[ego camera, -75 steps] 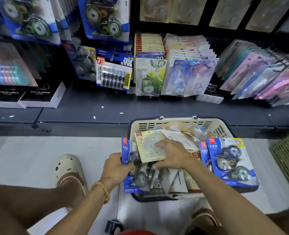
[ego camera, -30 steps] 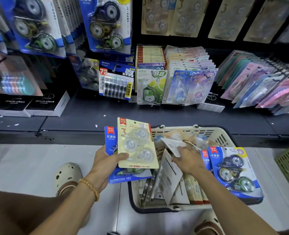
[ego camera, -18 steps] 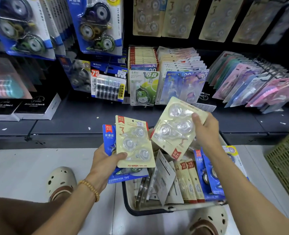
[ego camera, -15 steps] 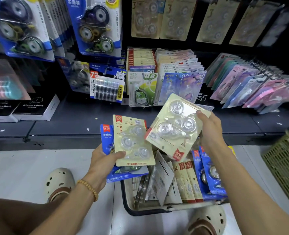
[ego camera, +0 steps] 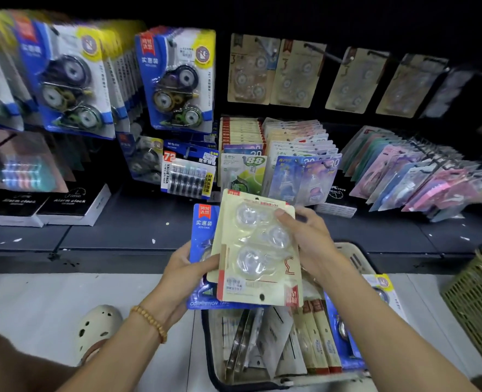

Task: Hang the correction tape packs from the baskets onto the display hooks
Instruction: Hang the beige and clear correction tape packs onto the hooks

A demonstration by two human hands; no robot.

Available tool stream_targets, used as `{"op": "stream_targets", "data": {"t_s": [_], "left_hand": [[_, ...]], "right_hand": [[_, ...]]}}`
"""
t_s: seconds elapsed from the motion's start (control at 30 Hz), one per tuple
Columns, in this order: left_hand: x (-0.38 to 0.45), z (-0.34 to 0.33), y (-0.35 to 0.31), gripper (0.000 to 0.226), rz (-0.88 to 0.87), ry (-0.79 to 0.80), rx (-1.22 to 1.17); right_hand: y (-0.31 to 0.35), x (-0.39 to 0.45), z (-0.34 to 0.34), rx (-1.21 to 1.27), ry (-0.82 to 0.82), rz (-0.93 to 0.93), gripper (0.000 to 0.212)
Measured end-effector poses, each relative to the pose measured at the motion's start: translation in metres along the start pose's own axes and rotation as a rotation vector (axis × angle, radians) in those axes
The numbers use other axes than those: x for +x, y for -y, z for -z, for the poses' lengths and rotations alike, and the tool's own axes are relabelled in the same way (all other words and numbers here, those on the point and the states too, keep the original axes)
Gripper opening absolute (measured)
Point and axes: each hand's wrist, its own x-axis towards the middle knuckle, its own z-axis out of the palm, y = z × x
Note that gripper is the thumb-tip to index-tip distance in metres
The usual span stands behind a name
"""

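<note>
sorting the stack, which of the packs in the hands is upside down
The front cream pack: its hang hole and red logo point down. The blue pack behind it is upright.

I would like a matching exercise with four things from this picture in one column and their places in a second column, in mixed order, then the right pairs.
Things:
1. cream pack
2. blue pack
3. basket
4. alarm clock boxes

Places:
A. on the dark shelf, at the left
B. on the floor, below both hands
C. front of the stack, held by left hand and right hand
D. behind the cream packs, in the left hand

Pairs: 1-C, 2-D, 3-B, 4-A
</note>
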Motion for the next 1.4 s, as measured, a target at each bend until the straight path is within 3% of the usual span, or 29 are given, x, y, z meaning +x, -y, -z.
{"op": "stream_targets", "data": {"t_s": [0.17, 0.37, 0.5, 0.8, 1.1, 1.4], "left_hand": [[0.009, 0.003, -0.028, 0.027, -0.086, -0.005, -0.024], [0.044, 0.015, -0.1, 0.024, -0.428, -0.149, 0.063], [0.068, 0.018, -0.149, 0.015, -0.543, -0.199, 0.024], [0.118, 0.022, -0.212, 0.015, -0.585, -0.204, -0.029], [0.134, 0.037, -0.205, 0.019, -0.556, -0.139, -0.003], [0.131, 0.037, -0.207, 0.015, -0.576, -0.174, -0.023]], "right_hand": [[0.04, 0.018, 0.0, 0.058, -0.005, 0.072, 0.039], [0.078, 0.041, 0.007, 0.174, -0.04, 0.11, 0.037], [0.086, 0.053, -0.004, 0.191, -0.018, 0.124, 0.037], [0.09, 0.066, -0.037, 0.196, 0.083, 0.129, 0.036], [0.089, 0.069, -0.044, 0.231, 0.079, 0.108, 0.038], [0.087, 0.064, -0.051, 0.25, 0.115, 0.104, 0.038]]}}
